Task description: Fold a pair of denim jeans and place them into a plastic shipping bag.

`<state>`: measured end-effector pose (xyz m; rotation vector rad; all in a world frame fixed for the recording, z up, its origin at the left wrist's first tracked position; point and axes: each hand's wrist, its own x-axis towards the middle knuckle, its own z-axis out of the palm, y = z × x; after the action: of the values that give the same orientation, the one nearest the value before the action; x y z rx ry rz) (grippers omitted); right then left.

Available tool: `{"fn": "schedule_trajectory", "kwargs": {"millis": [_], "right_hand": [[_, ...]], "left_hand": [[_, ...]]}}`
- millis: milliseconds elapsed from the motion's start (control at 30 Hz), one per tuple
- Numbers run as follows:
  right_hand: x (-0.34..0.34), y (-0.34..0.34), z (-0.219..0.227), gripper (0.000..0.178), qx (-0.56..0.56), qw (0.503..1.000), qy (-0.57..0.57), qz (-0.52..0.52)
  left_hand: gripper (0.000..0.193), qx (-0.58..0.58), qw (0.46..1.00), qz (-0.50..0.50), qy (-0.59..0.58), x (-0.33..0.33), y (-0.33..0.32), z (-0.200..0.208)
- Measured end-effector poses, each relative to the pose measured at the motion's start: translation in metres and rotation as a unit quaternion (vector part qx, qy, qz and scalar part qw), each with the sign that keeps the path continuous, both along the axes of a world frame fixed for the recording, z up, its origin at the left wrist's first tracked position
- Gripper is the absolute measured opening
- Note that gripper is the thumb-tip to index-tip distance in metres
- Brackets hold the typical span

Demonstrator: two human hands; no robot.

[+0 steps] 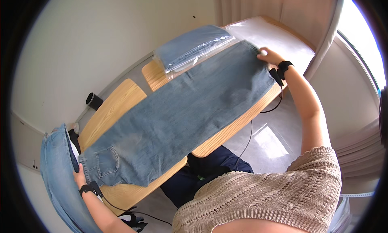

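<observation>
A pair of blue jeans (173,107), folded lengthwise with a back pocket showing, lies stretched across the wooden tables. At the waistband end, on the left, my left hand (80,175) is closed on the edge of the jeans, its fingers partly hidden. My right hand (270,56) reaches to the far right and grips the frayed leg hem between thumb and fingers. Both wrists wear black straps with small dark devices and cables.
Folded jeans in a clear plastic bag (194,47) lie behind. Clear plastic sheets (279,39) cover the far right table end. Lighter jeans (60,172) hang at the left. A gap separates the wooden tabletops (117,101). A black cylinder (93,101) stands near the wall.
</observation>
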<state>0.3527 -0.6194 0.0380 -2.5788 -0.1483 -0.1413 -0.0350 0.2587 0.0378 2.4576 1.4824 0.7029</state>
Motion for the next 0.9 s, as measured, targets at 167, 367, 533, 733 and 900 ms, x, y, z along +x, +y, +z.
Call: {"fn": "schedule_trajectory", "kwargs": {"millis": [167, 367, 533, 733, 900], "right_hand": [[-0.034, -0.046, -0.046, 0.055, -0.017, 0.989, 0.133, -0.060], [-0.077, -0.019, -0.047, 0.043, 0.065, 0.982, 0.123, -0.128], [-0.091, 0.010, -0.041, 0.037, 0.236, 0.952, 0.082, -0.179], [-0.064, -0.021, -0.029, 0.025, 0.435, 0.896, -0.051, -0.073], [-0.039, -0.078, -0.052, 0.020, 0.457, 0.882, 0.006, -0.110]], "left_hand": [[0.041, -0.148, 0.927, -0.341, -0.044, 0.020, -0.143, 0.014], [0.054, -0.151, 0.878, -0.453, 0.026, -0.025, -0.314, -0.015], [0.068, -0.017, 0.893, -0.427, 0.141, -0.021, -0.352, -0.049], [0.041, 0.007, 0.881, -0.464, 0.090, -0.017, -0.331, -0.047], [0.052, -0.026, 0.893, -0.449, 0.036, -0.025, -0.327, -0.051]]}}
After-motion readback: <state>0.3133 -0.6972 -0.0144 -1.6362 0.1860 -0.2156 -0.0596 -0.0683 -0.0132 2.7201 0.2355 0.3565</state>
